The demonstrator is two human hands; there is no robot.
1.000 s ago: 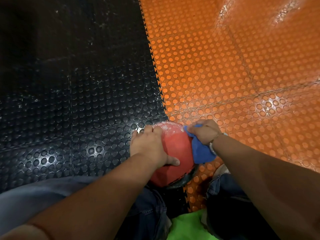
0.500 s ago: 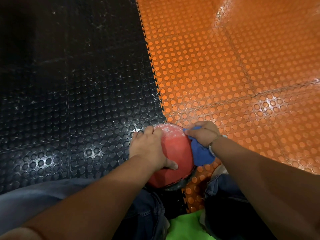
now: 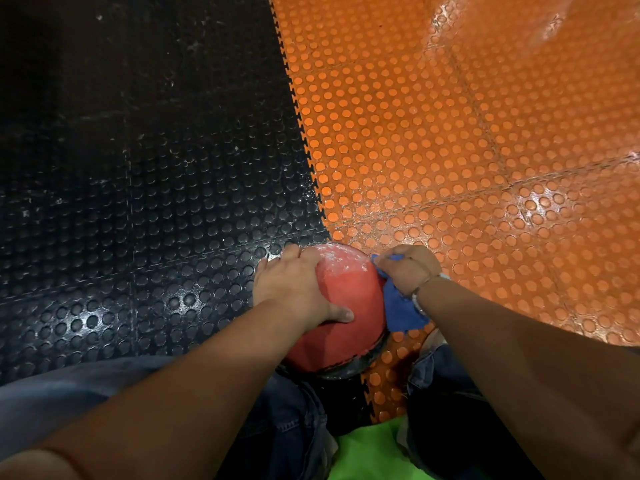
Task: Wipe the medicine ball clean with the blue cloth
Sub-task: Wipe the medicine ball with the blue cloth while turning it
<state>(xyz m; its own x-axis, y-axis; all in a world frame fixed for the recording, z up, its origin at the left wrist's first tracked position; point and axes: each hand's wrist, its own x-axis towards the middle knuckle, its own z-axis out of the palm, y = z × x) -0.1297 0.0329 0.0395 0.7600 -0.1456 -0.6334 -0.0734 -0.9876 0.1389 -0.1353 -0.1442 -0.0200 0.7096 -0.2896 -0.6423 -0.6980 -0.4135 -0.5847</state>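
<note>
A red medicine ball (image 3: pixel 349 306) with a black lower band sits on the floor between my knees. White dust covers its far top. My left hand (image 3: pixel 294 289) lies spread over the ball's left side, its thumb across the front. My right hand (image 3: pixel 408 268) grips the blue cloth (image 3: pixel 398 306) and presses it against the ball's right upper side. Part of the cloth hangs below my wrist, which wears a bracelet.
The floor is studded rubber tiles, black (image 3: pixel 138 202) on the left and orange (image 3: pixel 467 150) on the right, joined by a toothed seam that runs under the ball. My jeans-clad knees (image 3: pixel 287 420) flank the ball, and green fabric (image 3: pixel 374 452) shows at the bottom.
My right hand with the cloth has shifted slightly up the ball's right side toward the dusty top. My left hand has stayed in place on the ball.
</note>
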